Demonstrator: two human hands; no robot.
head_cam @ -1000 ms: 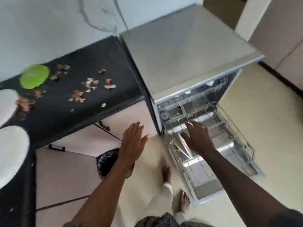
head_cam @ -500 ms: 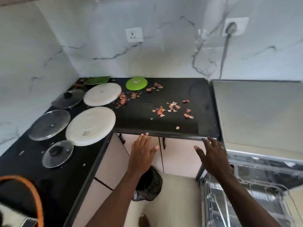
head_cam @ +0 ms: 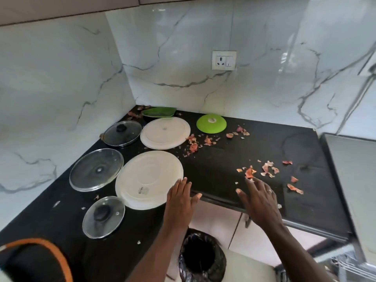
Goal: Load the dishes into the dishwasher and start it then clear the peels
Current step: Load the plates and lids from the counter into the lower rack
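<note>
— Which containers are there, and what is in them?

— One bin [head_cam: 203, 259], lined with a black bag, stands on the floor, nearer than the large white plate [head_cam: 149, 179] and to its right. Its inside is dark, so I cannot tell what it holds. Far right of the plate the dishwasher [head_cam: 350, 176] shows its top, with a corner of its wire rack [head_cam: 343, 263] below. What the rack holds cannot be made out.

— And the dishes, counted?

— All are on the black table [head_cam: 213, 165]. There are two white plates: the large one and a second white plate [head_cam: 165, 132] just behind it. Three glass lids [head_cam: 96, 169] are ranged along the large plate's left side, two of them with black knobs. One green dome [head_cam: 211, 123] sits behind and right of it, and one green dish [head_cam: 159, 112] at the very back.

— The peels?

— Too many to count. The peels [head_cam: 250, 173] lie scattered right of the plate, one patch by the second plate and another further right.

— The hands?

— The left hand [head_cam: 181, 197] has straight fingers held together, tips at the plate's right rim; I cannot tell whether they touch it. The right hand [head_cam: 258, 202], fingers spread and holding nothing, hovers further right, beside the peels.
</note>
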